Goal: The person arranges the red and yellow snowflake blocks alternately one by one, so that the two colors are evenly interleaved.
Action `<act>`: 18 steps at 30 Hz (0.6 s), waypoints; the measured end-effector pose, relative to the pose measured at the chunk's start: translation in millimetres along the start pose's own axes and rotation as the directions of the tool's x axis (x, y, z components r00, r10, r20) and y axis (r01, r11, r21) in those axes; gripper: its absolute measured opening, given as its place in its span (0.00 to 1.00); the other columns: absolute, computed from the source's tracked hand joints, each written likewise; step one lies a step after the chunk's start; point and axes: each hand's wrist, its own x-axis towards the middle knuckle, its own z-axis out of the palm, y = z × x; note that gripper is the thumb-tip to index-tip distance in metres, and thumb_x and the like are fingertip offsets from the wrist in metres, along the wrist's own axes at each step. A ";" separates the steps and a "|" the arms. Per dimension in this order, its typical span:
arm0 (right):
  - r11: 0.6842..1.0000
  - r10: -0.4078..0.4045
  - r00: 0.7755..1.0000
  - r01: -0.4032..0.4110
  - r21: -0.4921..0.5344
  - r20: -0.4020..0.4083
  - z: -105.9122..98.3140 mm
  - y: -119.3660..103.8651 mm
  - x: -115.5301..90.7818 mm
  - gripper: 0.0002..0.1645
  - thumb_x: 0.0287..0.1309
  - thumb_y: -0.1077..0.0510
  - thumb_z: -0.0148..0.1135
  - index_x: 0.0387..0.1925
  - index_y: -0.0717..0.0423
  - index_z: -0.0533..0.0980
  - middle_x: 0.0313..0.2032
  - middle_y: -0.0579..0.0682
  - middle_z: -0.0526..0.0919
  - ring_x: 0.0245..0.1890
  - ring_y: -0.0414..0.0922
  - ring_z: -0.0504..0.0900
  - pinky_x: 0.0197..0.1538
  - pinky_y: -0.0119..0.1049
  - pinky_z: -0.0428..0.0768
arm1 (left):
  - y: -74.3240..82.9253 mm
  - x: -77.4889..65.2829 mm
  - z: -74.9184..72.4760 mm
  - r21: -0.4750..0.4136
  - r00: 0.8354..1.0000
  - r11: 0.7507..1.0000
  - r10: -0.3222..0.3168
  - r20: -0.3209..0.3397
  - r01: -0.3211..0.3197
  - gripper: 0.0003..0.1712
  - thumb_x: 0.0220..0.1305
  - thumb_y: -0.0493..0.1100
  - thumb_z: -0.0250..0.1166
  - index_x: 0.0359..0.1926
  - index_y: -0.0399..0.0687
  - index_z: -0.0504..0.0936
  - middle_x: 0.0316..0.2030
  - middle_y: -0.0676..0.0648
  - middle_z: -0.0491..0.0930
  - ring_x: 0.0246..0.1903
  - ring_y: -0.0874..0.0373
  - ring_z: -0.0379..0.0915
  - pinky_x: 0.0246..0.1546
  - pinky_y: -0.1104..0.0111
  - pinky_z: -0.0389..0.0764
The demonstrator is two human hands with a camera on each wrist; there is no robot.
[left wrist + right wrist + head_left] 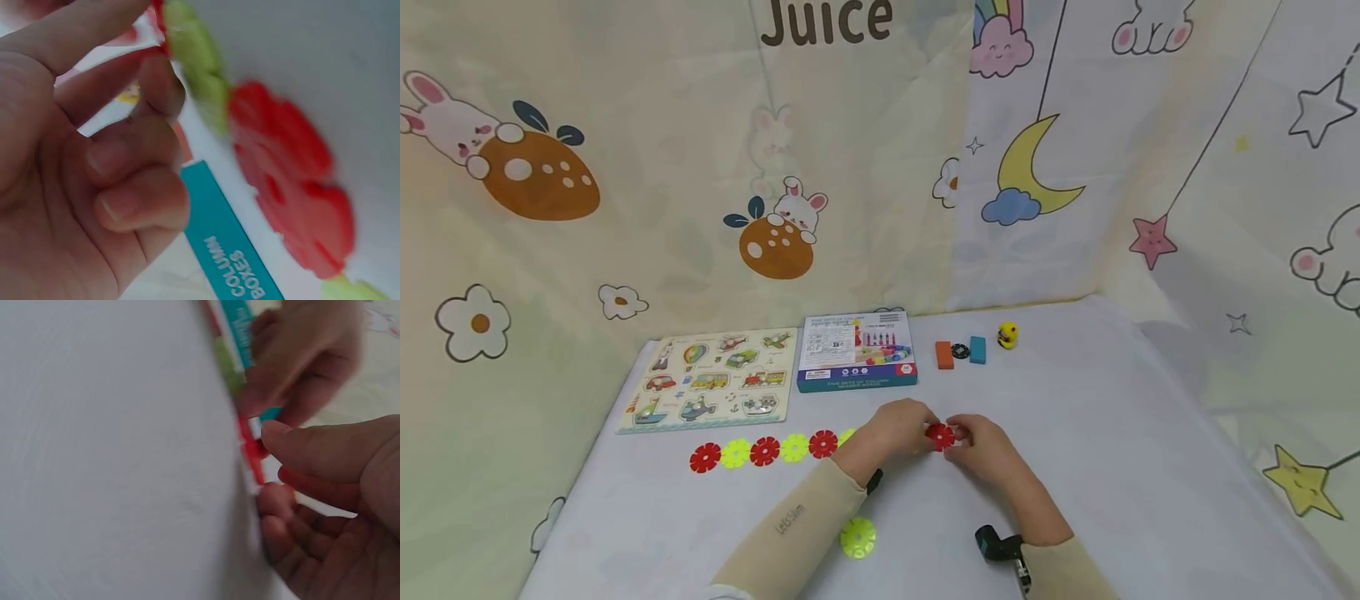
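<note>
A row of flower-shaped interlocking discs, red and yellow-green by turns, runs across the white table, starting with a red disc at the left. At its right end, both hands meet at a red disc. My left hand pinches this disc from the left and covers part of the row. From the right, my right hand grips its edge between thumb and fingers. The left wrist view shows a yellow-green disc joined to another red disc. One yellow-green disc lies apart, near the left forearm.
Behind the row lie a picture puzzle board and a teal-edged box. Farther right stand an orange block, a small black disc, a blue block and a yellow toy figure. A printed cloth hangs behind the table.
</note>
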 end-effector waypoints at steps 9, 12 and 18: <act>0.992 -0.108 0.989 0.101 0.082 0.096 19.7 -20.7 -49.7 0.18 0.52 0.49 0.69 0.42 0.52 0.77 0.27 0.43 0.74 0.28 0.41 0.73 0.31 0.31 0.74 | -7.1 -0.1 2.1 -0.016 0.999 1.000 0.019 0.030 -0.018 0.23 0.53 0.51 0.71 0.52 0.60 0.82 0.43 0.56 0.80 0.40 0.62 0.70 0.42 0.68 0.75; 0.973 -0.230 0.959 0.222 0.067 0.163 46.3 -32.4 -66.9 0.17 0.51 0.47 0.69 0.39 0.50 0.77 0.27 0.40 0.74 0.28 0.38 0.72 0.32 0.31 0.73 | -8.7 1.5 3.3 -0.037 0.999 0.999 0.013 0.038 -0.012 0.23 0.53 0.51 0.71 0.52 0.61 0.82 0.44 0.56 0.80 0.40 0.62 0.69 0.42 0.67 0.75; 0.928 -0.304 0.930 0.338 -0.155 0.206 94.4 -59.9 -84.6 0.28 0.43 0.38 0.71 0.42 0.48 0.76 0.31 0.36 0.69 0.32 0.33 0.68 0.37 0.32 0.72 | -10.4 4.6 5.2 -0.047 0.999 0.999 0.001 0.039 0.001 0.25 0.51 0.52 0.72 0.52 0.59 0.82 0.43 0.56 0.79 0.40 0.61 0.69 0.41 0.67 0.75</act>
